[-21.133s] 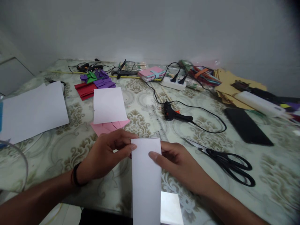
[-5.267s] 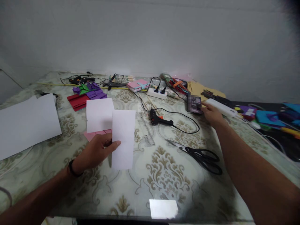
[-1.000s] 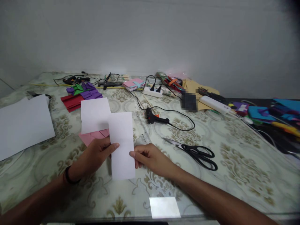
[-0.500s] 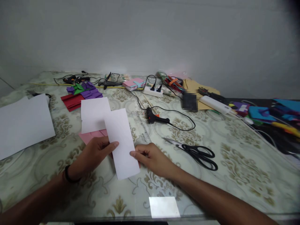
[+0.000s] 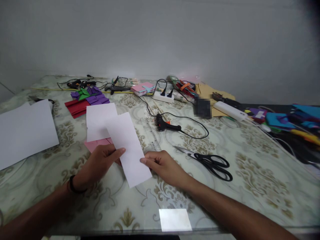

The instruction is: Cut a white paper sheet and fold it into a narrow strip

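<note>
A white strip of paper (image 5: 130,151) is held tilted above the table between my two hands. My left hand (image 5: 103,160) pinches its left edge, thumb on top and fingers underneath. On the opposite edge, my right hand (image 5: 160,165) grips it the same way. Behind the strip lies another white sheet (image 5: 100,121), partly covered by it. A pink piece of paper (image 5: 96,145) shows beneath that sheet, next to my left hand. Black-handled scissors (image 5: 205,161) rest to the right of my right hand, blades pointing left. A clear ruler (image 5: 153,136) lies just beyond the right hand.
A black glue gun (image 5: 163,123) with a looping cord lies beyond the scissors, near a white power strip (image 5: 163,97). Large white sheets (image 5: 25,133) spread at left. Red folded paper (image 5: 77,107) and purple paper (image 5: 98,99) sit behind. Assorted supplies crowd the right edge.
The paper strip has turned slightly, its far end swinging left and its near end moving right and a little up. Both hands keep hold of it.
</note>
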A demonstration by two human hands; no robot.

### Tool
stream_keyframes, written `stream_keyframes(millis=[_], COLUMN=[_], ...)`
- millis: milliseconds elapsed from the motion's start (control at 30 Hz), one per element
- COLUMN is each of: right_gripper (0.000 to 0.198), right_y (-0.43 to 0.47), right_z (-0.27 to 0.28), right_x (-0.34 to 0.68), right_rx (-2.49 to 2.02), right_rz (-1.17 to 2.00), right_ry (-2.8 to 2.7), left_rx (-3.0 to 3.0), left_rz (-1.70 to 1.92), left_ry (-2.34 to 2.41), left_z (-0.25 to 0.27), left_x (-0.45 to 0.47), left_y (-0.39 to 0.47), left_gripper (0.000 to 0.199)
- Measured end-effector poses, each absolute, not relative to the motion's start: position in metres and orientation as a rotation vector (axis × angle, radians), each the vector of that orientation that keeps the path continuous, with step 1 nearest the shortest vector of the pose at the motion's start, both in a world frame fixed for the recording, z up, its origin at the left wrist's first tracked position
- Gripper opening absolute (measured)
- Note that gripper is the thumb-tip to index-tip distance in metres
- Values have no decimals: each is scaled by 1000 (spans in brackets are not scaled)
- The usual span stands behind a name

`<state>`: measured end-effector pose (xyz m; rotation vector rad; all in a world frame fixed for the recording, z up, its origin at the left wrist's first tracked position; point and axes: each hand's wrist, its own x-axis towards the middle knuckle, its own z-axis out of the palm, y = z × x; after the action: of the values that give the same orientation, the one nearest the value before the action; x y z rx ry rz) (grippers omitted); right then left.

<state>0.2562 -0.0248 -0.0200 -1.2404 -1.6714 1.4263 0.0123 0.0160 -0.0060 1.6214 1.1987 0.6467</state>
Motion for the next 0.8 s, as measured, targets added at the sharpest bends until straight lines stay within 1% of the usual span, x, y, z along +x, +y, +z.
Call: stream_keyframes(millis=[100, 167, 300, 367, 633, 800], right_gripper=[43, 44, 42, 41, 42, 38], right_y=[-25, -25, -26, -26, -26, -28], right_z=[-19, -20, -22, -21, -17, -18], right_x=[256, 256, 255, 255, 257, 255], right_rx=[-1294, -1289, -1211, -1199, -1244, -1184], right_rz=[1360, 1377, 1579, 1617, 1493, 1493], right_ry=[-1676, -1652, -1561, -1547, -1616, -1599], left_rx=[1630, 1643, 1615, 1598, 1576, 1656], left_rz=[635, 647, 697, 718, 723, 547], left_ry=[1206, 1213, 1233, 1238, 1222, 1114], left_z=[-7, -8, -8, -7, -2, -8], left_x=[13, 12, 10, 10, 10, 9], left_y=[16, 17, 19, 20, 20, 20], left_gripper=[43, 44, 44, 43, 45, 44])
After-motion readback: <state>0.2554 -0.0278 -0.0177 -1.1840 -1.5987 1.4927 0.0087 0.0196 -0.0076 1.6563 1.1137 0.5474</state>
